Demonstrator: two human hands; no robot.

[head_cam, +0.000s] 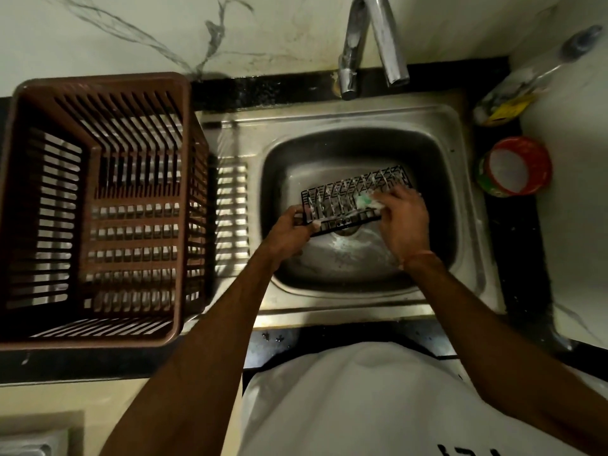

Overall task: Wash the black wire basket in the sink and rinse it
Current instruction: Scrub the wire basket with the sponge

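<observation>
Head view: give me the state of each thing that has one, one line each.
black wire basket: soapy, held above the sink basin.
left hand: grips the basket's left end.
right hand: holds the green sponge against the basket.
tap: no water running.
sink: wet, not filled.
brown crate: upright, empty.
red tub: open.

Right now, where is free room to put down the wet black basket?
Free: the ribbed drainboard between the brown crate and the sink bowl, and the empty crate floor. Crowded: the right counter strip, holding a round tub and a bottle.
</observation>
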